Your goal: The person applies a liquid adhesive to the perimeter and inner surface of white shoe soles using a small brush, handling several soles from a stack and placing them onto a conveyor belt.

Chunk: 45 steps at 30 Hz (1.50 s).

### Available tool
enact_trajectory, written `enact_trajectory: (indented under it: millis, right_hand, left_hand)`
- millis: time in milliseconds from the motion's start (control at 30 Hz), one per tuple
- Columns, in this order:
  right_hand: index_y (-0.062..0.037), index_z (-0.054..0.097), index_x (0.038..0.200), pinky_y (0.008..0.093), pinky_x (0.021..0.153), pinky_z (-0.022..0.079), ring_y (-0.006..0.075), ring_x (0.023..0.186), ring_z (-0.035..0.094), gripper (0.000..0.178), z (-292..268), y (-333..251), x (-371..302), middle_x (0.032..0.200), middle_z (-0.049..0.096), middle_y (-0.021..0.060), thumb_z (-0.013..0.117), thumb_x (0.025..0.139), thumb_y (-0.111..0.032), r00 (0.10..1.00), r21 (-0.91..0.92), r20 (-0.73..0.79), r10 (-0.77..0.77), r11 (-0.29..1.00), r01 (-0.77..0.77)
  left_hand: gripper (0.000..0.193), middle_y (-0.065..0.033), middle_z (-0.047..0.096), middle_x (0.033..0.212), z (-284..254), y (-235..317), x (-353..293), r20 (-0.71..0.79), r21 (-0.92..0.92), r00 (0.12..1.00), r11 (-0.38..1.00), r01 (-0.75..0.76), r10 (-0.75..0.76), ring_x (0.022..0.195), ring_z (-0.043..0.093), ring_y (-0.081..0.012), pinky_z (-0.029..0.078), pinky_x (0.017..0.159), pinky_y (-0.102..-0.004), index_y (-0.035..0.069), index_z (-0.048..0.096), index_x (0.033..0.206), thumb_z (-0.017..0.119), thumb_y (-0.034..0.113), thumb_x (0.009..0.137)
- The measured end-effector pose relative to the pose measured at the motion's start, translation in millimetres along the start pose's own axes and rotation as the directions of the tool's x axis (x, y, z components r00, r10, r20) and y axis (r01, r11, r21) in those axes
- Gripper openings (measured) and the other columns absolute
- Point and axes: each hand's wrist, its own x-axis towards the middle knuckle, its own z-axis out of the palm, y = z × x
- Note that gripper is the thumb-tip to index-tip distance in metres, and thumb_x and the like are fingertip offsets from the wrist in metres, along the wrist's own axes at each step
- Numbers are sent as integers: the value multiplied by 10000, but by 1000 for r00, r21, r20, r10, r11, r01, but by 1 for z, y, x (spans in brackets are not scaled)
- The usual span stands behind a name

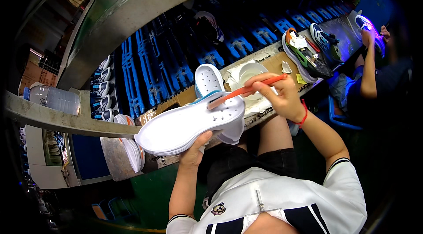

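A white shoe sole [176, 128] is held up in front of me, its hollow inner side facing up. My left hand [194, 151] is closed around its near edge from below, with several fingers hidden beneath. In my right hand [282, 97] is an orange-red brush [251, 87], gripped by its handle. The brush's tip meets the sole's holed end, or hovers just over it. Just behind stands another white sole [209, 79] with small holes. A pale bowl [251, 71] sits beyond my right hand, partly covered by it.
Blue racks [185, 73] run behind the narrow bench, under a metal frame [128, 4]. On the bench at right are shoes [304, 55] with scraps on them; white soles [131, 148] lie at left. A plastic bottle [55, 97] rests on a ledge. Another person [370, 75] handles a shoe at right.
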Motion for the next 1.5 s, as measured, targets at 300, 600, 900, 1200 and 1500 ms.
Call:
enact_trajectory:
  millis: [300, 600, 900, 1200, 1500]
  right_hand:
    - [32, 674, 941, 287, 748, 533, 207, 811, 685, 139, -23, 15, 19, 860, 701, 123, 568, 890, -42, 998, -146, 41, -44, 988, 49]
    - [59, 648, 985, 279, 720, 531, 185, 809, 684, 166, 11, -1, -29, 862, 706, 131, 533, 922, -42, 991, -103, -96, 89, 990, -99]
    - [81, 628, 1026, 254, 736, 533, 174, 824, 687, 184, 48, -21, -50, 876, 701, 150, 511, 939, -31, 994, 165, 56, 93, 981, -101]
    - [106, 572, 1041, 312, 807, 520, 239, 815, 681, 257, 24, -43, -48, 880, 675, 224, 455, 977, -114, 955, 537, -262, 140, 843, 24]
    - [109, 584, 1014, 285, 737, 498, 210, 732, 664, 322, -17, -37, -64, 809, 681, 210, 461, 983, -187, 880, 403, -428, 208, 915, -20]
  left_hand:
    - [684, -100, 537, 1228, 5, 13, -16, -35, 115, 992, 987, -115, 120, 1164, 506, -226, 409, 1012, -376, 38, 434, 1306, 736, -19, 694]
    - [574, -112, 526, 1264, 0, 3, -3, 292, 827, 748, 235, -510, 596, 1195, 491, -248, 379, 1038, -365, 60, 470, 1295, 715, 103, 778]
    - [421, -99, 573, 1179, 3, 13, -2, 262, 849, 786, 254, -464, 561, 1118, 526, -223, 391, 1011, -347, 45, 541, 1210, 673, 155, 825]
    - [309, -86, 620, 1094, 60, 90, 20, 432, 757, 624, 114, -643, 652, 1042, 562, -199, 403, 985, -329, 30, 612, 1124, 631, 208, 873]
    - [323, -153, 646, 930, 146, 306, 235, 258, 439, 595, 456, -774, 761, 806, 672, -202, 534, 673, -277, -116, 576, 992, 708, -17, 715]
